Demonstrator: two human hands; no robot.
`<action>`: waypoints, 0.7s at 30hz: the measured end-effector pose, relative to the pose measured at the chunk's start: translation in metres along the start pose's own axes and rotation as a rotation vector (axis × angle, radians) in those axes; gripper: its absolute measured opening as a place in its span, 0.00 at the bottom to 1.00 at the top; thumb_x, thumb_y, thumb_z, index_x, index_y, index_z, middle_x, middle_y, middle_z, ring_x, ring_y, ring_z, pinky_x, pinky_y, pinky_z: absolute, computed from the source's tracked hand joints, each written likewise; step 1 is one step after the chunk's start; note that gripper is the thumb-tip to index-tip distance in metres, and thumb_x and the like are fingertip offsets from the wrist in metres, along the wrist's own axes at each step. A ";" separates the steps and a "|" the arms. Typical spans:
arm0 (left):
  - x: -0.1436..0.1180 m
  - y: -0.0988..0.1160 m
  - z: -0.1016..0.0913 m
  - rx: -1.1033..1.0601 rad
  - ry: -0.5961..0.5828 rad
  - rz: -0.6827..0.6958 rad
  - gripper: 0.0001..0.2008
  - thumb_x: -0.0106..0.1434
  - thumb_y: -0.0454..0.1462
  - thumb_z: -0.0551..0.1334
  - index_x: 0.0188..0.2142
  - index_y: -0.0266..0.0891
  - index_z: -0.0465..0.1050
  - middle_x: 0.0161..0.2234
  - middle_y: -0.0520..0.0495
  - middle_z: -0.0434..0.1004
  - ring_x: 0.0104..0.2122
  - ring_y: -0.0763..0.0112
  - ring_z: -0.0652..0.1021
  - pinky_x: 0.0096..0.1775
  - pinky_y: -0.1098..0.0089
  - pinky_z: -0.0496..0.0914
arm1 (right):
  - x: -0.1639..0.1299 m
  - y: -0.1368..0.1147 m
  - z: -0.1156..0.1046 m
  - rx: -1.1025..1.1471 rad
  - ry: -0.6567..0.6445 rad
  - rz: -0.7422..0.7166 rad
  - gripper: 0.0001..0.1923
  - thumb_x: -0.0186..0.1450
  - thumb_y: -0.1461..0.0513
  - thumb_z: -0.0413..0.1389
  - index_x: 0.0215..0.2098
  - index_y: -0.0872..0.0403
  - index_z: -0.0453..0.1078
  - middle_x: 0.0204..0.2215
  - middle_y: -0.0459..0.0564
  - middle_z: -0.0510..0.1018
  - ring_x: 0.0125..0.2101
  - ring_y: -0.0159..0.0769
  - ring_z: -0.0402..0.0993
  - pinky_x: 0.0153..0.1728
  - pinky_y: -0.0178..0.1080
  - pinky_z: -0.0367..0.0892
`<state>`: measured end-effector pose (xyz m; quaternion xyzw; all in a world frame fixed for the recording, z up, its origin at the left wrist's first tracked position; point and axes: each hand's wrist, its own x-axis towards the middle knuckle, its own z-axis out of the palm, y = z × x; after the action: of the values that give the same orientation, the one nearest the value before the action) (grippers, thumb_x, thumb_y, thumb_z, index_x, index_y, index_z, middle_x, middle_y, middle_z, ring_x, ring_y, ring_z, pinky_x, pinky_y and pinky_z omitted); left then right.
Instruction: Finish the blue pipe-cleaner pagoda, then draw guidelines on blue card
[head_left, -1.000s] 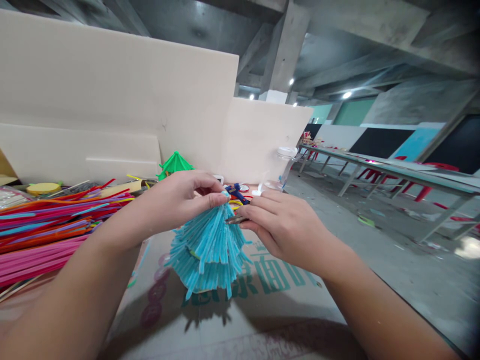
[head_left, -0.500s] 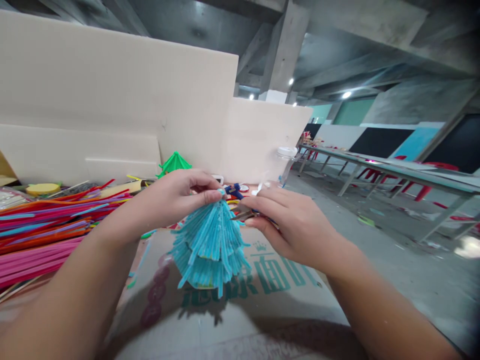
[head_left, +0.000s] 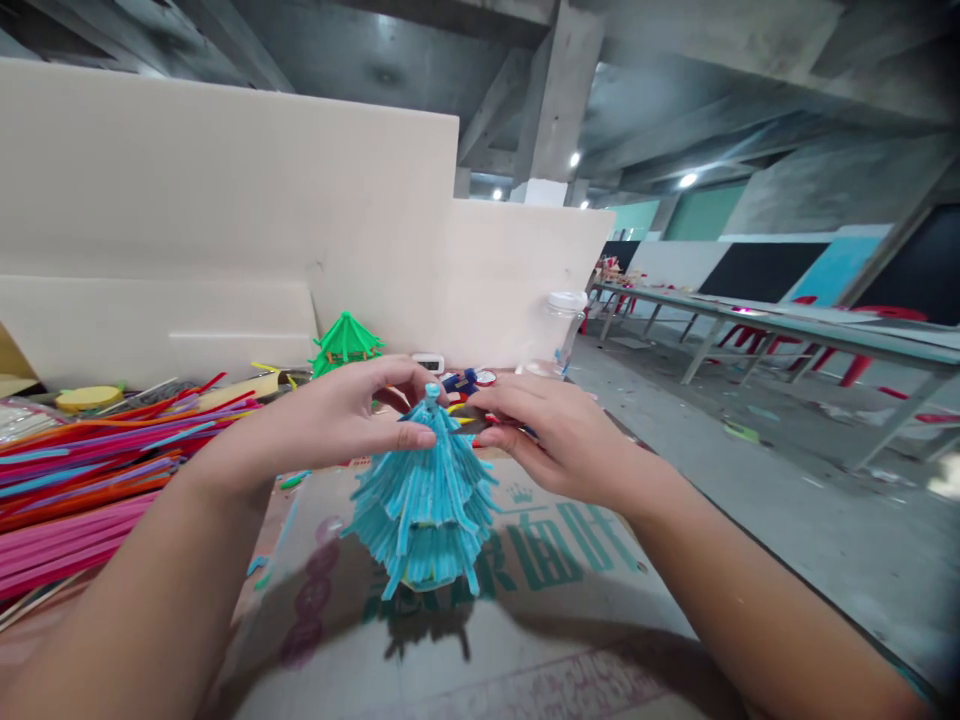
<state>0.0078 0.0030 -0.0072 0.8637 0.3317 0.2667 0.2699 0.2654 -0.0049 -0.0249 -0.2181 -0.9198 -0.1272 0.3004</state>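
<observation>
One blue tiered model (head_left: 427,510), held over one printed cardboard sheet (head_left: 600,605); left hand (head_left: 360,408) pinches it just below the tip. Right hand (head_left: 555,430) — thumb and fingers pinching one metal tool (head_left: 466,426), mostly hidden — beside its upper part. Behind: one green model (head_left: 346,343), one lidded clear jar (head_left: 559,330).

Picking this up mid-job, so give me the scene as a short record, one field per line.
left grip: thumb on the front of a light-blue tiered fuzzy-stem cone, near its top
right grip: holding a grey-tipped tool, mostly hidden
under the cone: beige board with teal printing
far left: multicoloured fuzzy stems
behind: green fuzzy-stem canopy; clear white-lidded jar
</observation>
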 end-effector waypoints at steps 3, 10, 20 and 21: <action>0.001 0.000 0.001 -0.049 -0.018 0.026 0.13 0.64 0.45 0.65 0.44 0.41 0.72 0.41 0.51 0.73 0.38 0.71 0.77 0.36 0.73 0.72 | 0.000 0.002 0.004 -0.033 -0.009 -0.020 0.13 0.74 0.57 0.50 0.50 0.56 0.70 0.39 0.54 0.81 0.40 0.42 0.77 0.39 0.43 0.67; 0.001 -0.004 0.000 -0.048 -0.037 0.081 0.12 0.66 0.43 0.63 0.47 0.41 0.73 0.45 0.48 0.74 0.43 0.68 0.77 0.42 0.71 0.72 | 0.002 0.001 0.011 -0.020 -0.016 -0.059 0.13 0.74 0.60 0.49 0.45 0.59 0.72 0.39 0.56 0.81 0.40 0.42 0.78 0.42 0.43 0.68; 0.005 -0.007 -0.002 0.035 0.049 0.116 0.15 0.70 0.47 0.57 0.41 0.40 0.77 0.40 0.48 0.76 0.41 0.67 0.76 0.42 0.69 0.68 | 0.000 -0.002 0.006 -0.047 0.137 -0.054 0.13 0.73 0.61 0.50 0.47 0.60 0.73 0.36 0.55 0.81 0.37 0.41 0.77 0.37 0.41 0.67; 0.005 -0.006 -0.002 0.036 0.056 0.117 0.15 0.70 0.47 0.57 0.40 0.40 0.77 0.39 0.48 0.76 0.40 0.68 0.76 0.41 0.70 0.68 | 0.000 -0.003 0.005 -0.059 0.138 -0.050 0.14 0.73 0.61 0.49 0.47 0.60 0.73 0.37 0.56 0.81 0.37 0.41 0.77 0.36 0.41 0.67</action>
<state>0.0069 0.0108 -0.0083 0.8785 0.2930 0.3002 0.2287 0.2614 -0.0057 -0.0286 -0.1945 -0.8979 -0.1766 0.3531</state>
